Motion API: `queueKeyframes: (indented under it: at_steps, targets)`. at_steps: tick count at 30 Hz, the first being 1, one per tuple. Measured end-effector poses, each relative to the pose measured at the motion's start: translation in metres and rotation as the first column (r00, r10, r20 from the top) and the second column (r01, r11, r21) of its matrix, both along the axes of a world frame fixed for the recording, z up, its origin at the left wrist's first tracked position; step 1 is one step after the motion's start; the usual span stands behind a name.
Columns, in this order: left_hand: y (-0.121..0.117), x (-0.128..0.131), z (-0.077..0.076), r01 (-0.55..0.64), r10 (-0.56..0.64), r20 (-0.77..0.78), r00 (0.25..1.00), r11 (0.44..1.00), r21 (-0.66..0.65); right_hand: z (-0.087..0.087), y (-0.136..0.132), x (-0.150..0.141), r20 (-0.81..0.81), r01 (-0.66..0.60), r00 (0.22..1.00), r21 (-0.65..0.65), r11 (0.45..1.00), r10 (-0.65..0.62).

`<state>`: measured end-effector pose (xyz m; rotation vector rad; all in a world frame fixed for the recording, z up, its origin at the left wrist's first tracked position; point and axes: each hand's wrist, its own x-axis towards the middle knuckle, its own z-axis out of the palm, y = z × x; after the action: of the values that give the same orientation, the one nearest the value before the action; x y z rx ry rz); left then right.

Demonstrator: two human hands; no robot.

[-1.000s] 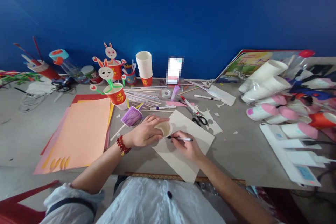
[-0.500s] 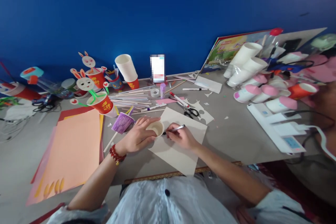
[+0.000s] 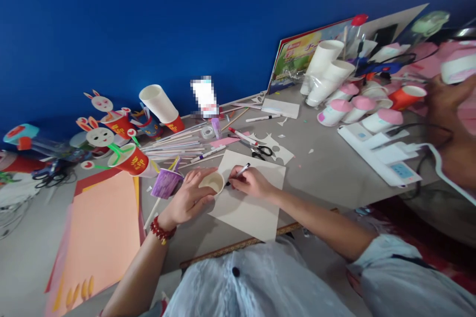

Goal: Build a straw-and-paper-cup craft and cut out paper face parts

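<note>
My left hand [image 3: 190, 197], with a red bead bracelet at the wrist, grips a pale paper cup [image 3: 219, 184] and presses it onto a sheet of white paper [image 3: 253, 213]. The cup's open mouth faces up towards me. In my right hand [image 3: 253, 182] is a marker pen [image 3: 242, 170], slanted, its tip down at the paper close beside the cup's right side. Whether the tip touches the cup cannot be seen. A purple-coloured cup [image 3: 166, 183] lies just left of my left hand. Black-handled scissors [image 3: 265, 150] lie beyond the sheet.
Coloured paper sheets [image 3: 104, 228] are stacked at left, near a red cup with a rabbit face [image 3: 131, 159]. Paper sticks [image 3: 176, 146] and a white cup stack [image 3: 159, 101] stand behind. A power strip [image 3: 379, 158] lies right; another person's hand [image 3: 451, 94] holds a pink-and-white cup.
The view has swung and tilted, so the table appears rotated. Another person's hand with a pink-and-white cup has come into view at right. My hands keep their hold on cup and pen.
</note>
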<state>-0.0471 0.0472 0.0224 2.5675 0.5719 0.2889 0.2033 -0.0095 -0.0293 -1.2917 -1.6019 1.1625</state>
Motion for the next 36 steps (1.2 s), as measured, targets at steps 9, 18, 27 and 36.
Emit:
queueKeyframes:
  at_steps: [9,18,27,36]
  targets:
    - [0.0,0.0,0.0,0.002,-0.002,-0.013,1.0,1.0,-0.007,-0.002,0.01,0.001,-0.076,0.029,0.997,-0.04,0.999,-0.031]
    - [0.001,0.0,0.0,0.008,-0.008,-0.013,1.0,1.0,-0.009,-0.007,0.024,-0.004,-0.151,0.058,0.986,-0.051,0.997,-0.065]
    - [0.0,0.0,0.002,0.006,-0.006,-0.022,1.0,1.0,-0.014,-0.007,0.033,-0.011,-0.12,0.009,0.993,-0.038,0.999,-0.014]
    - [0.0,0.0,0.001,0.005,-0.005,-0.012,1.0,1.0,-0.005,-0.006,0.029,-0.008,-0.077,0.004,0.997,-0.015,1.0,-0.005]
